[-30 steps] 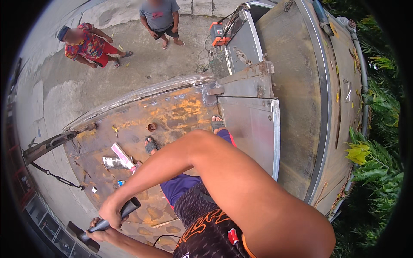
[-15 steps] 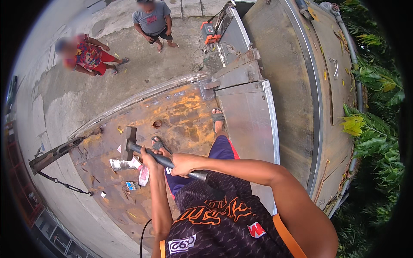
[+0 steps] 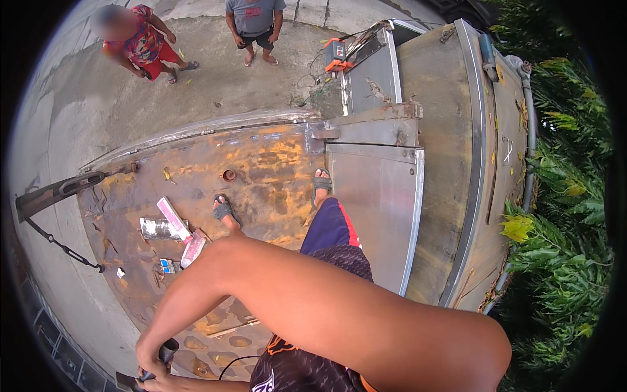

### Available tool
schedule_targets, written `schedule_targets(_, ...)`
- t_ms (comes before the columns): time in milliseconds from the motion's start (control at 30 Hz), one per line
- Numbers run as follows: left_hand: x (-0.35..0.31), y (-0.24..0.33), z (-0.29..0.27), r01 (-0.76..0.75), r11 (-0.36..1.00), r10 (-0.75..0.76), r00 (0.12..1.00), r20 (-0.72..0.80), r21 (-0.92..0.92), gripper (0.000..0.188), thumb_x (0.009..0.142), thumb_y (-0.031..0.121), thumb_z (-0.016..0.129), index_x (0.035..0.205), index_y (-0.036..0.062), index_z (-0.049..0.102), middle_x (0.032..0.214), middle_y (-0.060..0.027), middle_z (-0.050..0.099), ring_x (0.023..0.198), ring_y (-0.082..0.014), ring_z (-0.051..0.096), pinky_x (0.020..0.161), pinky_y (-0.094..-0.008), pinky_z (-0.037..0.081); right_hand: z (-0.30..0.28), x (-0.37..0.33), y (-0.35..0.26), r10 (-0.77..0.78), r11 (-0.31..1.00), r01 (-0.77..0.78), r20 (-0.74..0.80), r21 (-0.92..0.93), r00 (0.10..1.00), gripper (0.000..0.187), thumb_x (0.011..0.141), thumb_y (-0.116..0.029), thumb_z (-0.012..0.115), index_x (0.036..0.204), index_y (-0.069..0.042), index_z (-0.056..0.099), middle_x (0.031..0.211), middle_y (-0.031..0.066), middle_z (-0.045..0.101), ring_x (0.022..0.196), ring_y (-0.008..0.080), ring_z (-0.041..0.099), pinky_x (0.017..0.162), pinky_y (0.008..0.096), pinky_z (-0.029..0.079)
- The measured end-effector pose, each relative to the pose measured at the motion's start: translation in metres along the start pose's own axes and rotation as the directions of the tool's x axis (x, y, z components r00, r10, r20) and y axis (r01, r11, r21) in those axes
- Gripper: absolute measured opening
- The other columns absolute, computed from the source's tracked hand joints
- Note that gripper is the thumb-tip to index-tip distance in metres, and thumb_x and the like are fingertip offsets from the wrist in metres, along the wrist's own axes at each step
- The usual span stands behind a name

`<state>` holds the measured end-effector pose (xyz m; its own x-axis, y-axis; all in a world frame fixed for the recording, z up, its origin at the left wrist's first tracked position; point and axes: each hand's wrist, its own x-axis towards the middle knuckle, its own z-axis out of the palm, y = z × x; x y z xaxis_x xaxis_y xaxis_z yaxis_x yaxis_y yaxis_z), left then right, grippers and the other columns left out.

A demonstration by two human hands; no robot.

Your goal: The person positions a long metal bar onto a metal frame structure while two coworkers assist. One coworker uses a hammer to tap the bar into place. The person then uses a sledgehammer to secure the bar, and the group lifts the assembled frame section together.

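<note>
At the lower left, both hands are wrapped round the dark handle of a sledgehammer (image 3: 169,348). My right hand (image 3: 150,356) comes across my body, the bent right arm covering much of the middle. Close against it, my left hand (image 3: 163,383) grips the handle near the lower edge. The handle's end sticks up past my right hand. Part of the hammer's metal head shows at the bottom rim. Ahead of my feet, a rusty bracket (image 3: 323,133) joins the edge of the platform to a grey metal panel (image 3: 372,189).
I stand in sandals on a rusty steel platform (image 3: 274,163). A small rusty ring (image 3: 228,175), pink-and-white packets (image 3: 173,219) and scraps lie there. A hinged steel bar with a chain (image 3: 65,248) borders the left. Two people (image 3: 255,19) stand beyond, near an orange machine (image 3: 336,55).
Both hands have swung the sledgehammer from in front of my body down to the lower left. My right arm now stretches across the view. The view has shifted, and a pink-and-white strip shows more fully.
</note>
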<state>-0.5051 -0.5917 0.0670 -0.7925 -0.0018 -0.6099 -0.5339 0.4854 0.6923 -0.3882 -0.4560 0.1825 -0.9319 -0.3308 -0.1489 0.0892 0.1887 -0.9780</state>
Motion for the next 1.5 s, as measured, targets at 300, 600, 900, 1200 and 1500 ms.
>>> schedule_targets(300, -0.164, 0.010, 0.035, -0.159, 0.908, 0.288, 0.909, 0.301, -0.389, 0.029, 0.096, 0.032, 0.053, 0.076, 0.0105, 0.050, 0.064, -0.0009, 0.048, 0.058, -0.0158, 0.051, 0.055, -0.0342, 0.044, 0.042, -0.201, -0.037, -0.146, 0.958, 0.047, -0.344, -0.282, 0.927, 0.021, 0.051, -0.012, 0.078, 0.068, -0.001, 0.074, 0.073, 0.0194, 0.073, 0.080, 0.0379, 0.073, 0.070, 0.0453, 0.058)
schedule_targets(600, -0.262, 0.170, -0.011, -0.080, 0.432, 0.841, 0.395, 0.370, -0.898, 0.022, 0.098, 0.017, 0.053, 0.078, 0.0066, 0.052, 0.062, -0.0002, 0.045, 0.053, -0.0128, 0.047, 0.049, -0.0302, 0.040, 0.014, -0.199, -0.133, -0.340, 0.889, 0.112, -0.478, -0.443, 0.810, 0.052, 0.056, -0.011, 0.079, 0.100, 0.010, 0.062, 0.081, 0.0228, 0.070, 0.077, 0.0434, 0.070, 0.068, 0.0496, 0.056)
schedule_targets(900, -0.309, 0.332, -0.037, -0.410, -0.212, 0.903, 0.264, -0.338, -0.887, 0.023, 0.095, 0.007, 0.057, 0.074, 0.0041, 0.052, 0.058, 0.0039, 0.030, 0.047, -0.0089, 0.036, 0.043, -0.0264, 0.032, -0.071, -0.258, -0.184, -0.623, 0.757, 0.089, -0.674, -0.647, 0.397, 0.083, 0.074, -0.036, 0.084, 0.138, -0.002, 0.044, 0.110, 0.0178, 0.056, 0.102, 0.0386, 0.063, 0.088, 0.0499, 0.048)
schedule_targets(1200, -0.343, 0.364, -0.017, -0.474, -0.333, 0.884, 0.145, -0.445, -0.815, 0.033, 0.092, 0.010, 0.061, 0.065, 0.0147, 0.043, 0.056, 0.0067, 0.030, 0.044, -0.0081, 0.034, 0.043, -0.0264, 0.031, 0.072, -0.570, -0.008, 0.293, 0.901, -0.168, -0.847, 0.400, -0.444, 0.036, 0.095, -0.023, 0.075, 0.122, -0.006, 0.059, 0.088, 0.0051, 0.065, 0.077, 0.0129, 0.061, 0.071, 0.0324, 0.052)
schedule_targets(1500, -0.429, 0.338, 0.003, -0.490, -0.441, 0.856, 0.022, -0.517, -0.752, 0.031, 0.089, -0.002, 0.051, 0.064, 0.0117, 0.040, 0.063, -0.0008, 0.035, 0.050, -0.0115, 0.039, 0.056, -0.0273, 0.036, 0.302, -0.766, 0.124, 0.280, 0.676, -0.114, -0.397, 0.728, -0.874, 0.015, 0.094, -0.011, 0.072, 0.102, -0.002, 0.064, 0.077, 0.0014, 0.061, 0.070, 0.0077, 0.055, 0.067, 0.0266, 0.047)
